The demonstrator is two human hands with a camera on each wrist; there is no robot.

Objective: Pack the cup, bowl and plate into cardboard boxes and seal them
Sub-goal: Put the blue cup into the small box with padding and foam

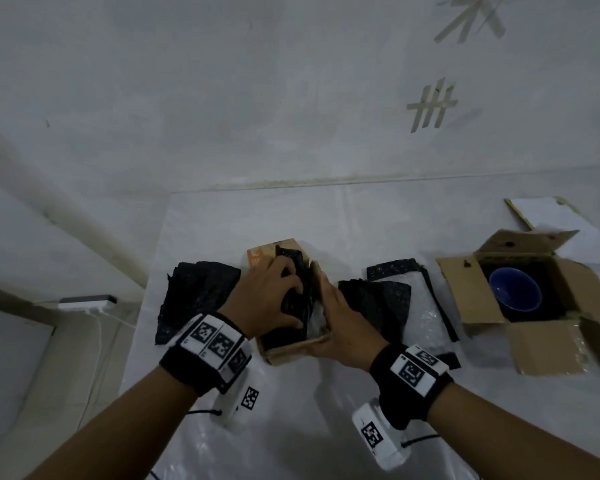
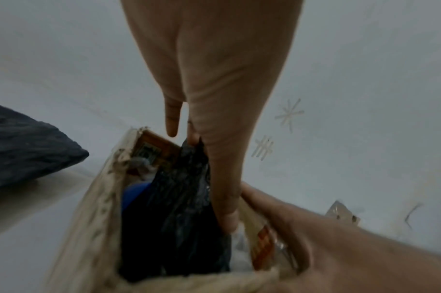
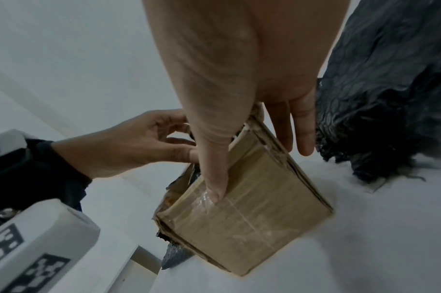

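A small cardboard box (image 1: 291, 351) stands mid-table. My left hand (image 1: 274, 296) reaches into its open top, fingers curled on black wrapping (image 1: 298, 296). The left wrist view shows that black wrapping (image 2: 184, 208) filling the small box (image 2: 94, 228), with a blue item (image 2: 134, 196) half hidden beneath. My right hand (image 1: 329, 323) grips the box's right wall. In the right wrist view my right hand (image 3: 239, 138) has its thumb on the taped side of the small box (image 3: 252, 218). A blue bowl (image 1: 515, 289) sits in a larger open box (image 1: 534, 351) on the right.
Loose black wrapping sheets lie left (image 1: 198, 296) and right (image 1: 378, 303) of the small box, with bubble wrap (image 1: 426, 317) beside the right one. A flat white board (image 1: 541, 213) lies at the back right. White plastic covers the table (image 1: 291, 427); a wall stands behind.
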